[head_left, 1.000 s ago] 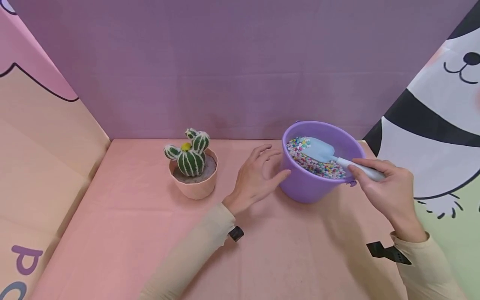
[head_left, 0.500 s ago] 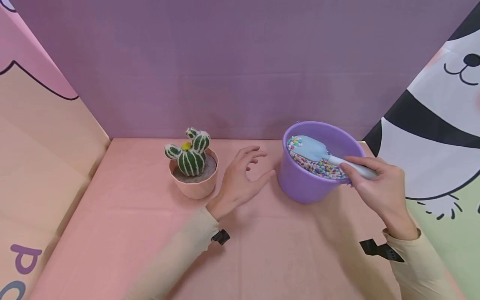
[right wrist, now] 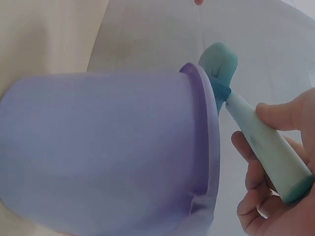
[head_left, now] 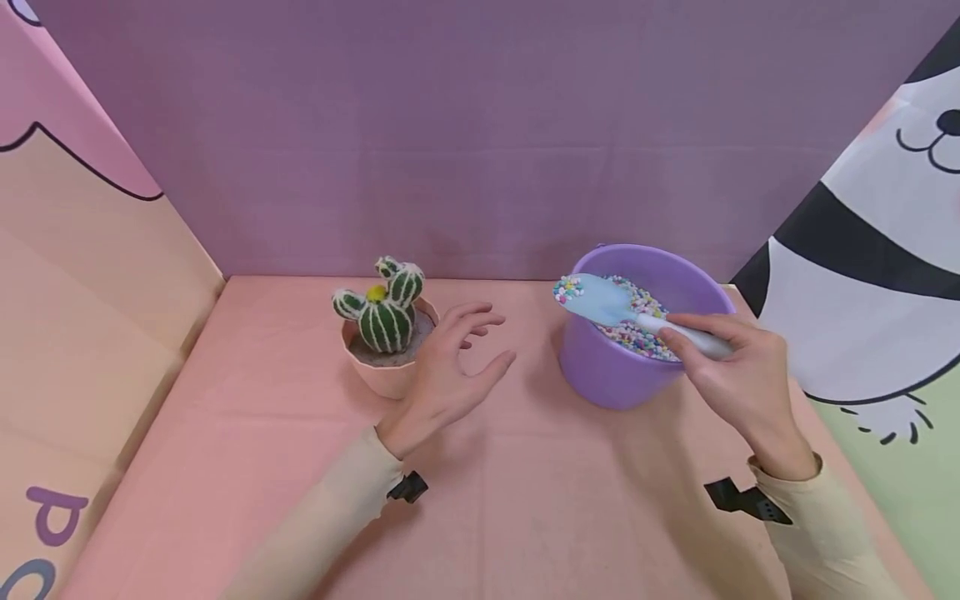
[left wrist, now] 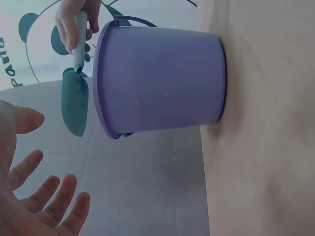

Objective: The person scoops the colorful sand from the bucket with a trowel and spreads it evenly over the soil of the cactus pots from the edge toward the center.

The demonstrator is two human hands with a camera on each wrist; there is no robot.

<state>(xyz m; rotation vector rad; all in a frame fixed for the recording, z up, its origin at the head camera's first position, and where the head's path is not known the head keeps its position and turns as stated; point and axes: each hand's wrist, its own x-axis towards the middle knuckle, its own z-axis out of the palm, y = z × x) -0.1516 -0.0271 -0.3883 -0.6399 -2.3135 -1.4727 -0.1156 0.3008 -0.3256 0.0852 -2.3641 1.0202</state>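
My right hand grips the white handle of a light blue toy shovel, thumb on top in the right wrist view. Small colourful beads lie at the tip of its blade, which reaches past the left rim of a purple bucket. Many more beads fill part of the bucket. In the left wrist view the shovel is above the bucket's rim, apart from it. My left hand holds nothing; its fingers are spread and slightly bent, in front of a peach pot whose right side it partly hides.
A green striped cactus with a yellow flower stands in the pot on the left. The pink table meets a purple back wall. Printed panels rise on both sides, the right one with a panda.
The shovel has risen and moved left, from inside the bucket to past its left rim, carrying beads. My left hand has moved away from the bucket to the left, towards the pot.
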